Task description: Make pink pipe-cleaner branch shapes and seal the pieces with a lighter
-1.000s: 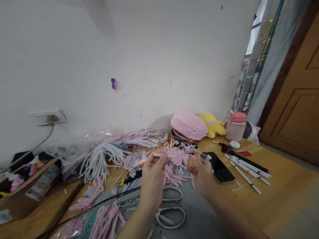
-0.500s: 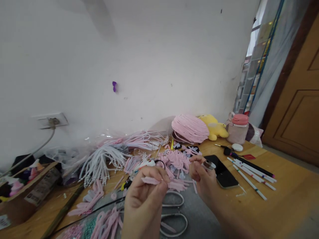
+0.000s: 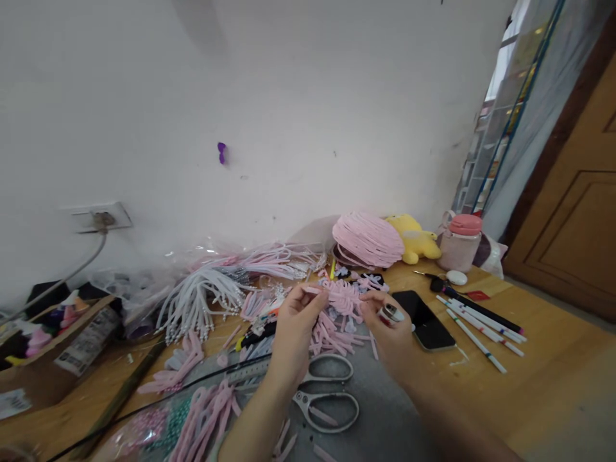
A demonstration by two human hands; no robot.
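Observation:
My left hand (image 3: 301,317) is closed in a pinch on a short pink fuzzy strip (image 3: 315,290), over the pink pieces. To its right, my right hand (image 3: 387,327) has its thumb and fingers drawn together. A small metallic object (image 3: 393,312) with a rounded end shows at that hand's curled fingers; what its fingertips pinch is too small to make out. Behind and between the hands lies a heap of looped pink pieces (image 3: 344,296). Grey-handled scissors (image 3: 332,410) rest on the grey mat (image 3: 380,417) below the hands.
White stems (image 3: 202,298) and a cardboard box (image 3: 62,366) are at left. A pink coil (image 3: 368,239), yellow plush toy (image 3: 414,240) and pink-lidded jar (image 3: 459,244) stand by the wall. Right of my hands lie a black phone (image 3: 426,324) and several pens (image 3: 481,340).
My left hand has moved up and away from me with the pink strip, toward the pink heap. My right hand has shifted slightly, and the camera view has tilted a little.

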